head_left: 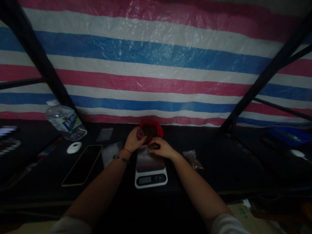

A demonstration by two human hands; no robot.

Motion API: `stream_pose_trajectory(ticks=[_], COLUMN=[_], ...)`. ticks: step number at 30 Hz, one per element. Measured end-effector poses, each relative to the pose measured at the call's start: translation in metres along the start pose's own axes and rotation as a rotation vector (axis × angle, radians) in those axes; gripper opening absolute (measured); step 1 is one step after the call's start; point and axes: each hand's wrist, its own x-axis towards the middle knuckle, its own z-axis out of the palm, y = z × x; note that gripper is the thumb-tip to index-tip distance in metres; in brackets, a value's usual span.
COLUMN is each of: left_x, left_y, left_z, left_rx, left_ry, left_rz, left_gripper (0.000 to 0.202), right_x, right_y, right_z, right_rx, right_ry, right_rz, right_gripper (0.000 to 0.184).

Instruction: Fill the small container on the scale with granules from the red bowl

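Holding my hands together at a red container (161, 130), I have its heap of small brown bits (151, 130) right before me, at the back of the tabletop (214, 169), near its far edge. The fingers of my left hand (132, 141) curl round a small clear cup (140, 133) at the container's left side. Those of my right hand (164, 148) are bent round a brown clump (153, 146) at the container's near side; it is too dim to tell whether something small encloses it.

Under the clump sits a white kitchen scale (151, 187), its metal plate partly covered by my right hand, its display facing me; I can't read it. Just right of my right forearm lies a clear bag (193, 159) with brownish contents. By my left wrist, which wears a red string and a beaded bracelet (121, 159), a flat clear bag (109, 152) lies, with a smaller clear bag (104, 134) beyond it. Further left come a dark-screened phone (83, 165), a white oval object (74, 147) and a capped clear bottle (65, 120). Behind everything hangs a striped sheet (156, 87) in red, white and blue.
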Motion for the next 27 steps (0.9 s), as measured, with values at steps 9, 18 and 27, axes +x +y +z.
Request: stream_pose_trajectory(ticks=[9, 18, 27], left_x=[0.0, 0.0, 0.001], left_y=[-0.002, -0.002, 0.001], left_z=[0.001, 0.0, 0.0], left_rx=[-0.027, -0.029, -0.006], left_ry=[-0.013, -0.035, -0.052], left_rz=[-0.014, -0.014, -0.007], left_gripper=[0.048, 0.048, 0.043], right_x=[-0.002, -0.003, -0.001], right_y=[0.008, 0.011, 0.013], right_z=[0.003, -0.002, -0.003], right_rx=[0.073, 0.076, 0.045], right_ry=[0.027, 0.062, 0.061], right_rz=[0.021, -0.02, -0.055], right_gripper=[0.054, 0.042, 0.025])
